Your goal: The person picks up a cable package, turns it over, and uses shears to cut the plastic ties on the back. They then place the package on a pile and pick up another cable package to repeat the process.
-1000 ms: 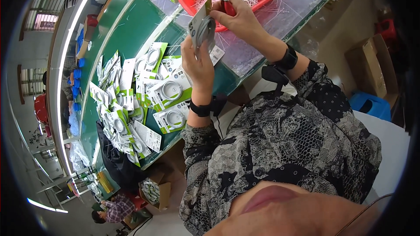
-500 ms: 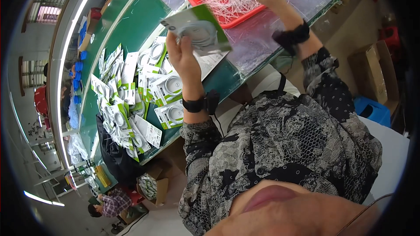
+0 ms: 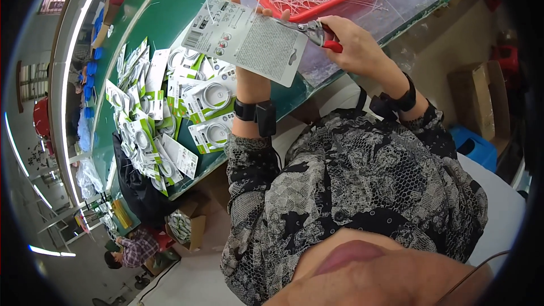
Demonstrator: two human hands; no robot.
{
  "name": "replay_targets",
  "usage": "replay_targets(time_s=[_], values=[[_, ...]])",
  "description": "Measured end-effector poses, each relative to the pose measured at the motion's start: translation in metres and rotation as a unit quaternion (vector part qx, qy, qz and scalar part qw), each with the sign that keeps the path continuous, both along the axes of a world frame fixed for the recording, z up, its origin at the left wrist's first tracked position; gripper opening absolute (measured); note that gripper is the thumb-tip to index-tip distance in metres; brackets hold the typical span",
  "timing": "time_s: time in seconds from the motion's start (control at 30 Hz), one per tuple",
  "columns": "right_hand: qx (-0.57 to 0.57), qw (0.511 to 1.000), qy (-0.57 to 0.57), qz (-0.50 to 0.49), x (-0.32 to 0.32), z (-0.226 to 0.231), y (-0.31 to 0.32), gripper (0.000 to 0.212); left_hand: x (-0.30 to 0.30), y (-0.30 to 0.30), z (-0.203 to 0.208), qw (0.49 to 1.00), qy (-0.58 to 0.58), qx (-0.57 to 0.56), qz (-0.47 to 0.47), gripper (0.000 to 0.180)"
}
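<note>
My left hand (image 3: pixel 253 81) holds a flat packaged card (image 3: pixel 249 42) from behind, its printed back facing up and its hang hole toward the right. Most of the palm is hidden by the card, while fingertips show past its far edge. A thin white strand (image 3: pixel 210 12) stands out at the card's left part. In my right hand (image 3: pixel 356 46) is a pair of red-handled cutters (image 3: pixel 315 32), with the jaws at the card's upper right edge. I cannot tell whether the jaws touch it.
A red plastic basket (image 3: pixel 340 2) full of thin white strips stands beyond the cutters. Many green-and-white cable packs (image 3: pixel 150 127) lie heaped on the green table (image 3: pixel 178 8) at left. Below are a carton of packs (image 3: pixel 195 232) and a blue stool (image 3: pixel 477 146). Another person (image 3: pixel 137 248) sits far left.
The card has been turned from its front to its back. My right hand has come from over the basket toward the card, bringing the cutters to its edge. The view has shifted slightly.
</note>
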State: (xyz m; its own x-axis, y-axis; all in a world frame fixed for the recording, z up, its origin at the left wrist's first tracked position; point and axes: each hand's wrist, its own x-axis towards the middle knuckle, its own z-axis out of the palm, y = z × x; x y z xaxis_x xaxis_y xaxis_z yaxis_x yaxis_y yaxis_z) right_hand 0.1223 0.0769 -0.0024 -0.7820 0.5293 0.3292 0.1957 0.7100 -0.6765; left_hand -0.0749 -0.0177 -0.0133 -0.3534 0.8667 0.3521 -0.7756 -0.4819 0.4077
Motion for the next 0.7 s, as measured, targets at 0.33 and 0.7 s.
replay_targets(time_s=[0.33,0.7], values=[[0.045,0.999,-0.01,-0.007,0.001,0.002,0.015,0.044,0.008,0.021,-0.017,0.991,0.103,-0.078,0.029,0.062],[0.073,0.997,0.003,-0.022,0.011,-0.01,0.027,0.044,0.013,0.037,-0.02,0.995,0.056,-0.08,-0.024,0.06]])
